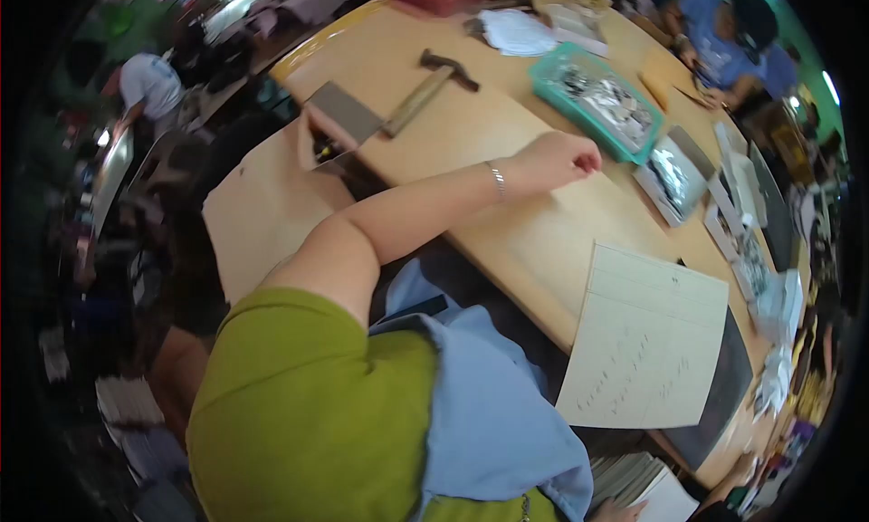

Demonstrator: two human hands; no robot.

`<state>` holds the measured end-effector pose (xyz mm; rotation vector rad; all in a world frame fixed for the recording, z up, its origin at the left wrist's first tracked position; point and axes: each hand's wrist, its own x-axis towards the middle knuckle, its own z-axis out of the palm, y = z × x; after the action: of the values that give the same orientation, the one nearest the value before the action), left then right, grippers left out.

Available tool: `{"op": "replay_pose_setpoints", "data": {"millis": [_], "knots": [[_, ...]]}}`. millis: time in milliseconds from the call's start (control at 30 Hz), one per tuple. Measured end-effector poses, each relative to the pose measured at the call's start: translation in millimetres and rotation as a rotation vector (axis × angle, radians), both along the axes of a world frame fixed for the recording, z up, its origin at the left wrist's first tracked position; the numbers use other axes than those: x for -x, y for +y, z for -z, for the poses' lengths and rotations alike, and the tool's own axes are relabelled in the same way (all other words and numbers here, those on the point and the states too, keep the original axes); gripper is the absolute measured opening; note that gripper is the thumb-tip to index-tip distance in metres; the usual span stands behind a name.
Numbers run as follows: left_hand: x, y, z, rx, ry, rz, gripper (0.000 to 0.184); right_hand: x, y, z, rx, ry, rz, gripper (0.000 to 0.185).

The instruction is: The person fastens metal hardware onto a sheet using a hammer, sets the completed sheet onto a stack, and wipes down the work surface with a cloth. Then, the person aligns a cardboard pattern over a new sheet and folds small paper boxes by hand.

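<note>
My left hand [552, 162], with a metal bracelet at the wrist, is held over the table [534, 237]. Its fingers are curled closed, and whatever they may hold is hidden. Just beyond it is a teal plastic tray [543, 74] full of small shiny pieces. A large sheet of paper with handwriting [647, 341] lies nearer the table's edge. At the bottom edge of the view, fingers that appear to be my right hand [623, 511] are closed on a stack of papers [634, 477]; most of that hand is cut off.
A hammer [421, 96] lies at the table's left, beside an open cardboard box [339, 119]. Small white boxes [674, 173] with parts line the far right side. Another person [724, 47] works across the table. A co-worker's hand [742, 469] rests at the lower right edge.
</note>
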<state>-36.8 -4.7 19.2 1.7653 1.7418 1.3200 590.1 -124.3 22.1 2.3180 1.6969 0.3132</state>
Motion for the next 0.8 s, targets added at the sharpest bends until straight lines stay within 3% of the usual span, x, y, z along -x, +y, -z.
{"op": "replay_pose_setpoints", "data": {"millis": [67, 133, 233, 300, 433, 467, 533, 633, 700, 800], "knots": [[-1.5, 8.3, -20.5, -0.091, -0.09, -0.004, 0.017, -26.6, 0.3, 19.2, -0.221, 0.144, -0.018, 0.093], [-12.3, 26.6, -50.3, -0.091, -0.187, -0.029, 0.017, -34.1, -3.9, 26.1, -0.222, 0.155, 0.044, 0.091], [-32.5, 84.1, -66.7, -0.335, -0.2, 0.041, 0.018, -0.5, -4.1, 3.9, -0.189, 0.118, 0.159, 0.091], [-41.1, 115.9, -59.1, -0.365, -0.135, 0.066, 0.018, -0.6, -4.6, 8.2, -0.22, 0.128, 0.138, 0.094], [-49.0, 164.9, 0.4, -0.075, 0.271, -0.011, 0.022, 0.9, -6.1, 7.9, -0.239, 0.122, 0.123, 0.093], [-49.2, 165.5, 5.2, -0.105, 0.215, 0.009, 0.022, 3.3, -6.0, 6.3, -0.241, 0.115, 0.115, 0.092], [-44.3, 155.1, 18.7, -0.148, 0.108, 0.045, 0.022, 3.6, -6.1, 4.0, -0.235, 0.112, 0.113, 0.092], [-26.8, 88.4, -16.4, -0.058, 0.173, -0.09, 0.023, -1.4, -5.4, 8.7, -0.219, 0.124, 0.126, 0.092], [16.8, 44.5, -16.6, -0.072, 0.401, -0.266, 0.031, -8.8, -3.0, 15.5, -0.22, 0.117, 0.136, 0.093], [98.0, -34.6, -12.1, 0.133, 0.842, -0.643, 0.054, -3.3, -2.9, 9.9, -0.201, 0.107, 0.122, 0.094]]}}
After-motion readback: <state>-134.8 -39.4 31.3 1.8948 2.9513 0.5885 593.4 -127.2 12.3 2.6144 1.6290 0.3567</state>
